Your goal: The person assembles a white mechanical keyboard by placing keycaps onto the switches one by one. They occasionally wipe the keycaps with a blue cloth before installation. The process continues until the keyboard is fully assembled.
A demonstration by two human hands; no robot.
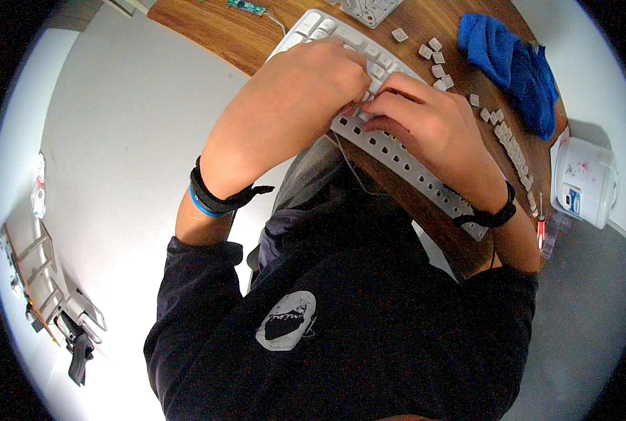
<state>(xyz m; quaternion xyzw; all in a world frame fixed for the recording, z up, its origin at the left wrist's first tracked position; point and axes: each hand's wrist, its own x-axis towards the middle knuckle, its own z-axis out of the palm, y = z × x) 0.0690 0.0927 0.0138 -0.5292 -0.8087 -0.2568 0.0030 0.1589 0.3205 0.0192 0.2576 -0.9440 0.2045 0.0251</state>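
Head view | left hand (pixel 313 81) and right hand (pixel 425 119) pinch keyboard (pixel 397 151) keys | loose keycaps (pixel 436 59) on worktop (pixel 208 28) | best pressed squarely

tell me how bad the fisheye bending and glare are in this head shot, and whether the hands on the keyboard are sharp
Head view: strong fisheye, the wooden table edge curves and the corners go black; the pale floor at left is washed out by bright light; the left hand and right hand on the keyboard are fairly sharp, their fingertips slightly soft; the loose keycaps stay legible as shapes.
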